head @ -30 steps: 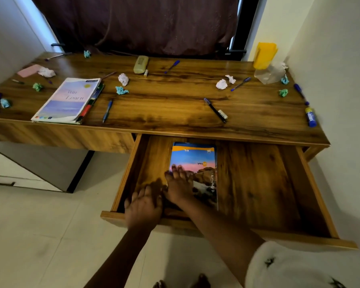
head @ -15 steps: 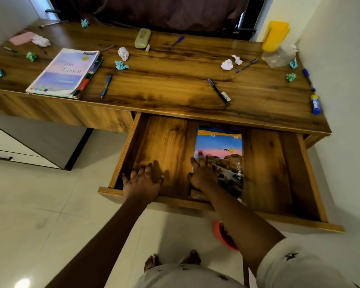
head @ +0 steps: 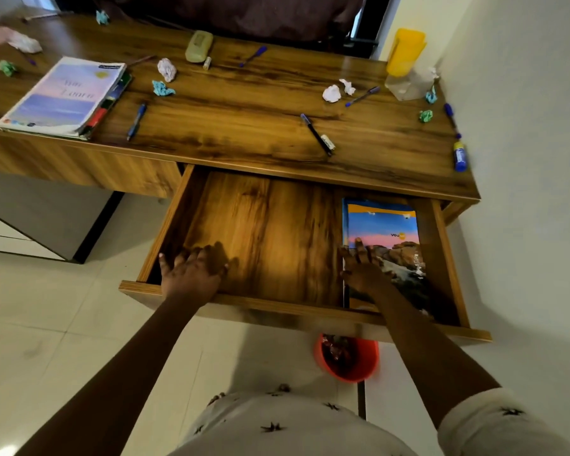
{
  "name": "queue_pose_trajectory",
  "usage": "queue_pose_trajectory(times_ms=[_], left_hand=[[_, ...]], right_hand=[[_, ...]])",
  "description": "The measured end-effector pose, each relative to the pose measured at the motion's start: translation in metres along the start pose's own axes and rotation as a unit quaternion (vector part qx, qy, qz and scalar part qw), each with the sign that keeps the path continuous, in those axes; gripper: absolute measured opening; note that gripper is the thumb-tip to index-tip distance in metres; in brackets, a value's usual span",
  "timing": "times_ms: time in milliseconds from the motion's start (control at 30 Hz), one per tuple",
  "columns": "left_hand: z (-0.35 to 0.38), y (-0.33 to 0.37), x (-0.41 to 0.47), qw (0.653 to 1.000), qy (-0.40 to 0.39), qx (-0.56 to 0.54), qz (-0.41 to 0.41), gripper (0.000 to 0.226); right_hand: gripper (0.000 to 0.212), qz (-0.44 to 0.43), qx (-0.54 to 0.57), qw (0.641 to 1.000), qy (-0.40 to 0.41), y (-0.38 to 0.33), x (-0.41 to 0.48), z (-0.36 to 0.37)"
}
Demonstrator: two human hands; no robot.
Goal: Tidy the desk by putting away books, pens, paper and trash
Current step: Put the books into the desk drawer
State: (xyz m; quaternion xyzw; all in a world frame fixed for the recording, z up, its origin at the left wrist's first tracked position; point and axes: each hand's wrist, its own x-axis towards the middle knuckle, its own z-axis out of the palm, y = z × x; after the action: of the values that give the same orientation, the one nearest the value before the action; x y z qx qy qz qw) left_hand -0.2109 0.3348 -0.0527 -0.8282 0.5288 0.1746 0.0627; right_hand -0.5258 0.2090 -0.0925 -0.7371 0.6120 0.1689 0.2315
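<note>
Wooden desk (head: pixel 244 103), open wooden drawer (head: pixel 277 225): right grip (head: pixel 364 271), flat and wide, presses the sunset-cover book (head: pixel 385 225) at the drawer's right side, likely saving room; left grip (head: pixel 191 274) spread, empty.

A landscape-cover book (head: pixel 384 225) lies flat at the open drawer's (head: pixel 260 225) three o'clock, a pastel book (head: pixel 63 93) at the worktop's (head: pixel 244 126) nine o'clock.

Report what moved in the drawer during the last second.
The right hand, pressing flat on the book, slid it from the middle of the drawer to its right side. The left hand stayed at the front left; the book stack on the desk stayed put.
</note>
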Motion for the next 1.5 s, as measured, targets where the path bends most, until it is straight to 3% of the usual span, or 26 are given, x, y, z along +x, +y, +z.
queue_pose_trajectory(times_ms=[200,467,567,633,767,833,1000,1233,1367,1433,1500], left_hand=[[0.001,-0.001,-0.001,1.000,0.002,0.005,0.011,0.069],[-0.002,-0.002,0.001,0.999,-0.006,-0.011,0.030,0.069],[-0.003,-0.008,0.003,0.995,0.010,-0.086,0.053,0.064],[-0.011,-0.016,0.005,0.982,0.037,-0.177,0.060,0.057],[-0.046,-0.054,0.027,0.934,0.108,-0.337,0.053,0.042],[-0.073,-0.080,0.049,0.929,0.155,-0.330,0.067,0.038],[-0.147,-0.181,0.136,0.914,0.212,-0.345,0.030,0.036],[-0.207,-0.283,0.255,0.932,0.214,-0.292,-0.025,0.051],[-0.216,-0.324,0.317,0.957,0.131,-0.234,-0.108,0.067],[-0.209,-0.332,0.335,0.966,0.094,-0.208,-0.124,0.063],[-0.199,-0.334,0.342,0.971,0.106,-0.180,-0.115,0.054]], right_hand=[[0.065,0.019,0.033,0.999,0.031,-0.012,-0.008,0.001],[0.062,0.108,-0.033,0.993,0.034,-0.042,-0.009,0.003],[0.059,0.095,-0.017,0.995,0.024,-0.064,-0.005,-0.004],[0.066,0.042,-0.033,0.996,0.071,-0.086,-0.004,-0.014],[0.061,-0.074,-0.011,0.986,0.152,-0.180,-0.002,-0.057],[0.057,-0.123,0.032,0.977,0.172,-0.238,0.003,-0.080],[0.047,-0.200,0.134,0.962,0.131,-0.383,0.030,-0.127],[0.036,-0.194,0.253,0.944,0.091,-0.530,0.094,-0.153],[0.034,-0.144,0.354,0.923,0.033,-0.580,0.125,-0.145],[0.032,-0.127,0.364,0.921,0.052,-0.596,0.135,-0.138],[0.032,-0.120,0.352,0.925,0.078,-0.604,0.140,-0.130]])
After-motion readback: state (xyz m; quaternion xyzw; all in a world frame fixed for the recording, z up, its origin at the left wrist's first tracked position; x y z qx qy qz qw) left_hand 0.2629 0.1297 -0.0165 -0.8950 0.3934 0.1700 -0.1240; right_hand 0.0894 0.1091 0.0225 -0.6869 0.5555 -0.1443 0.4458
